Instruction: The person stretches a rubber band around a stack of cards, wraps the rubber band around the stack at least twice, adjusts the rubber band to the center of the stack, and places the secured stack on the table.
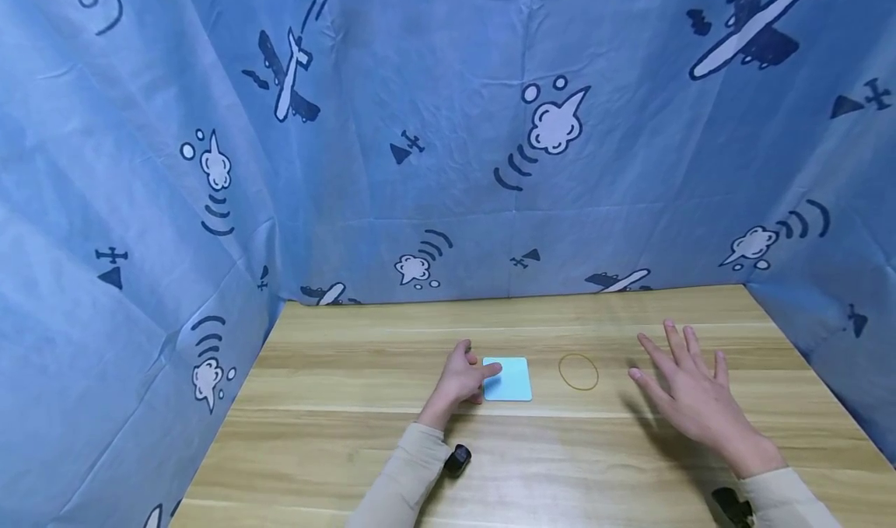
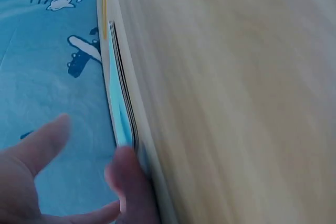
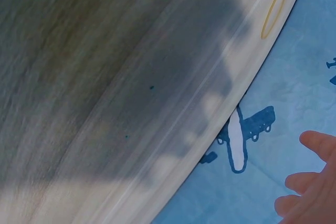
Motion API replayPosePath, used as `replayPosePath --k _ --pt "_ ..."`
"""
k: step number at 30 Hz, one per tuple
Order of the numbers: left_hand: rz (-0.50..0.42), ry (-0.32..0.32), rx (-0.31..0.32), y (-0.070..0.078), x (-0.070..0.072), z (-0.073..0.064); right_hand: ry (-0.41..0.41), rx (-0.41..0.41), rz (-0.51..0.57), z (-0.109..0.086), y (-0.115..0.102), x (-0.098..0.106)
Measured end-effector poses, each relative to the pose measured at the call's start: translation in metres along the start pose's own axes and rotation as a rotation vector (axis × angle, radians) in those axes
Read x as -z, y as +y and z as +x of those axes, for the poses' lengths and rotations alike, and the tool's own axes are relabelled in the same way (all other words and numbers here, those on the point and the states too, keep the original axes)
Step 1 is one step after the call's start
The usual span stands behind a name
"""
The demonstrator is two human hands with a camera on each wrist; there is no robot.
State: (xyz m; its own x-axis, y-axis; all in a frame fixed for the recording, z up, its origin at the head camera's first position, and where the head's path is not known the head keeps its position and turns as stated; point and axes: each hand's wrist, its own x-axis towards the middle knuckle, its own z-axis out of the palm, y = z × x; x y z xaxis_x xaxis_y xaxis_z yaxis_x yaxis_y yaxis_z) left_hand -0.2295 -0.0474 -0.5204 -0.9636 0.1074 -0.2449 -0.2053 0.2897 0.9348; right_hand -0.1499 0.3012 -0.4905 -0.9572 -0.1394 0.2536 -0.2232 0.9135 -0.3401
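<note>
A light blue square stack with rounded corners (image 1: 514, 384) lies flat on the wooden table; several thin layers show along its edge (image 2: 122, 98) in the left wrist view. My left hand (image 1: 462, 376) is at the stack's left side. One finger reaches out above its top, and another fingertip (image 2: 126, 169) is at the edge; whether it touches is hard to tell. A thin yellow-brown ring, like a rubber band (image 1: 579, 389), lies right of the stack. Farther right, my right hand (image 1: 693, 396) hovers over the table, fingers spread and holding nothing.
The wood-grain table (image 1: 336, 380) is enclosed at the back and sides by blue cloth (image 1: 455, 186) printed with planes and clouds. Dark wrist devices (image 1: 458, 460) sit at both cuffs. The right hand casts a shadow on the wood.
</note>
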Motion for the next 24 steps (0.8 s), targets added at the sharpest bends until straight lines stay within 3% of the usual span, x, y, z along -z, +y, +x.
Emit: replayPosePath --k 7,11,16,24 --pt "0.296 0.012 -0.083 0.003 -0.007 0.004 -0.017 -0.01 0.008 0.002 -0.001 0.001" --pt "0.416 0.022 -0.119 0.006 -0.009 0.004 -0.025 -0.015 0.009 0.003 -0.001 0.001" --pt "0.481 0.036 -0.103 0.009 -0.012 0.003 -0.015 -0.008 0.012 0.004 -0.001 0.0" --pt "0.499 0.051 -0.098 0.008 -0.014 0.004 -0.011 -0.008 0.018 0.003 -0.001 0.001"
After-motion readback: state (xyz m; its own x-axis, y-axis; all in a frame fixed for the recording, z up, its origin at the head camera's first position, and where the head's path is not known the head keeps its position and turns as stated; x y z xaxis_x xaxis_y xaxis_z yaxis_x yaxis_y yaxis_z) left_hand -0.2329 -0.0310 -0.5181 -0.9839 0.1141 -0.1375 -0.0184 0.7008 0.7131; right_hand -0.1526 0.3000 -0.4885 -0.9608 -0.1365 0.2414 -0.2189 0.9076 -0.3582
